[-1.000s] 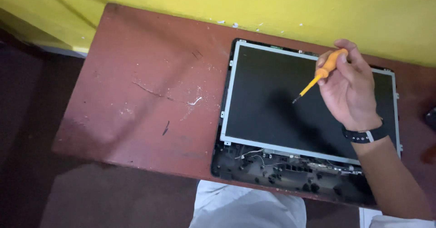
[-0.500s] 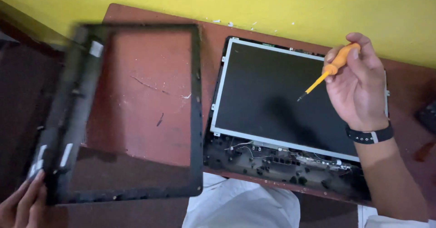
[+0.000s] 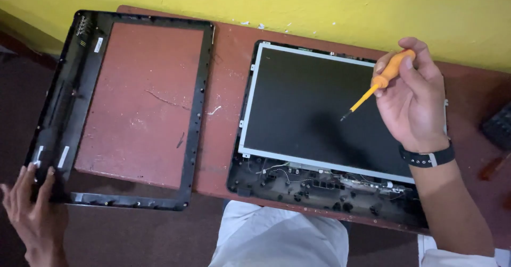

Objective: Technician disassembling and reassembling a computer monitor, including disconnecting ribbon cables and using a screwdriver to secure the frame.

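Observation:
A dark screen panel (image 3: 314, 107) in a silver rim lies in its black back case on the right half of a reddish-brown table (image 3: 143, 107). Exposed wires and parts (image 3: 319, 182) show along the case's near edge. My right hand (image 3: 415, 99), with a black wristband, hovers over the panel's right side and holds an orange-handled screwdriver (image 3: 380, 81), tip pointing down-left. A black empty bezel frame (image 3: 194, 113) lies flat on the left of the table, overhanging its left and near edges. My left hand (image 3: 32, 208) rests flat on the frame's near-left corner.
A yellow wall (image 3: 319, 6) runs along the table's far edge. A dark object (image 3: 497, 126) sits at the far right edge of the table. White cloth on my lap (image 3: 277, 238) shows below the table's near edge. Dark floor lies to the left.
The black bezel frame came into view from the left, tilted in my left hand, and now lies flat on the table's left side. My right hand kept the screwdriver over the panel.

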